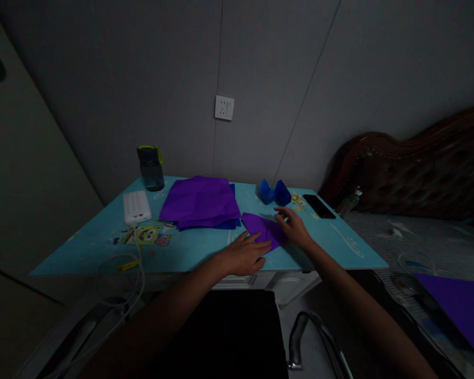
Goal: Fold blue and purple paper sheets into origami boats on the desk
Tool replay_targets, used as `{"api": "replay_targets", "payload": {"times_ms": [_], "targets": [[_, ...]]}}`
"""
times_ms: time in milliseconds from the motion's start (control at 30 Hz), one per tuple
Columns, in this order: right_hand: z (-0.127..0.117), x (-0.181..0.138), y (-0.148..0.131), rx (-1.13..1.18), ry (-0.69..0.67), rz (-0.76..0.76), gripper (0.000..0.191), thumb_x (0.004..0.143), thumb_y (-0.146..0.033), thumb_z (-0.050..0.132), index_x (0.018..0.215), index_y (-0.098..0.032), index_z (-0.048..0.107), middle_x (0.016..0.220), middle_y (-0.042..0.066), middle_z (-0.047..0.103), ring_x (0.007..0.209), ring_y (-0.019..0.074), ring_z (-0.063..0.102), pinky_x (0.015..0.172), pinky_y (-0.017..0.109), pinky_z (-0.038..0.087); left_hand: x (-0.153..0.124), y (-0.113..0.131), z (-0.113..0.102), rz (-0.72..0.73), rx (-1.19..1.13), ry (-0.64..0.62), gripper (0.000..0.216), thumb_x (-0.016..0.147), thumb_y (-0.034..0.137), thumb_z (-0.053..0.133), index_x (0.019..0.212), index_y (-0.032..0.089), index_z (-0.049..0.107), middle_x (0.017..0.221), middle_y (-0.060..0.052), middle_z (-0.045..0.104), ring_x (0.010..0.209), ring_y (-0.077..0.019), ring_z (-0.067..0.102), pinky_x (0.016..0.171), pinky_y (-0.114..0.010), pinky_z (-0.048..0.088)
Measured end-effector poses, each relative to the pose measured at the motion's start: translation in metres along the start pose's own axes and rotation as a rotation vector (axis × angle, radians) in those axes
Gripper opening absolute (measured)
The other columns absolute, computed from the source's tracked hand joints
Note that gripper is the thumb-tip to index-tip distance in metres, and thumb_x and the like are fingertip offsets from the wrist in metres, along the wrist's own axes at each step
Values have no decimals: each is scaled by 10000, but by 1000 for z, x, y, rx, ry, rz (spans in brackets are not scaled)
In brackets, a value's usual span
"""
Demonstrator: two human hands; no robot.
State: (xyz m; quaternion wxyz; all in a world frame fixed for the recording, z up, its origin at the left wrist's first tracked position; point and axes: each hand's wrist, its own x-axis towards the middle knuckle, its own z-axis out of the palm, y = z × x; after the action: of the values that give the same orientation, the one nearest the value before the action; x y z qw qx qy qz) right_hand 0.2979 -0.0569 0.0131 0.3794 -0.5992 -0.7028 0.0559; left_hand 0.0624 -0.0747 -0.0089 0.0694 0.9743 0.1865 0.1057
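A folded piece of purple paper lies flat on the light blue table, between my two hands. My left hand rests on its near left edge, fingers spread and stretched over the paper. At the paper's right side is my right hand, with its fingers apart and slightly bent, the fingertips close to the paper's upper right edge. Part of the paper's right corner is hidden by that hand. Just beyond stand two folded blue paper shapes, side by side.
A stack of creased purple sheets with blue ones underneath lies left of centre. Further left are a white power bank with a cable and a dark water bottle. A black phone lies at the table's right.
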Motion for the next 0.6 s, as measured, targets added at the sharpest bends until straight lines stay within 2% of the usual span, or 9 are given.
{"api": "replay_targets", "payload": {"times_ms": [33,100,167,267,367,467,600], "targets": [[-10,4,-4,126,98,73,376,909,-516,444,879,-189,626,782,50,616,699,176,576,684,309,473,0,0,0,5,-1,-1,493,950,359,333,1427,246,385,1514,-23,381,1393,-314,309,1119,-525,217],[-27,11,-13,436,199,212,440,900,-558,435,628,-216,485,524,-31,425,465,120,414,489,254,391,0,-1,2,13,-4,-2,503,948,366,336,1432,238,375,1524,-28,364,1400,-315,295,1117,-532,221],[-34,14,-22,719,151,277,472,858,-526,510,536,-241,313,458,-81,259,381,82,242,383,215,259,0,-3,4,15,-8,-4,514,945,375,340,1438,234,363,1528,-32,355,1405,-314,284,1115,-536,226],[-21,6,-28,1000,-1,389,482,767,-413,606,517,-245,230,443,-103,189,359,60,155,341,201,174,0,-4,7,7,-16,-7,532,944,392,337,1451,231,341,1532,-33,348,1402,-324,284,1111,-545,228],[6,-9,-26,1068,-187,534,457,719,-364,601,484,-246,229,412,-102,210,332,50,171,326,202,157,1,-4,7,5,-17,-7,533,946,402,335,1453,238,341,1524,-32,363,1392,-327,301,1113,-541,225],[25,-18,-19,1022,-231,557,388,666,-318,604,467,-236,281,405,-104,236,329,40,176,331,195,126,2,-3,5,13,-12,0,528,944,401,339,1443,231,362,1506,-40,394,1379,-329,321,1111,-538,227],[33,-21,-14,949,-256,507,340,662,-315,585,455,-224,331,401,-98,273,332,35,184,338,194,129,2,-1,4,9,2,18,501,945,402,349,1420,251,395,1477,-38,439,1365,-316,345,1106,-527,234]]}}
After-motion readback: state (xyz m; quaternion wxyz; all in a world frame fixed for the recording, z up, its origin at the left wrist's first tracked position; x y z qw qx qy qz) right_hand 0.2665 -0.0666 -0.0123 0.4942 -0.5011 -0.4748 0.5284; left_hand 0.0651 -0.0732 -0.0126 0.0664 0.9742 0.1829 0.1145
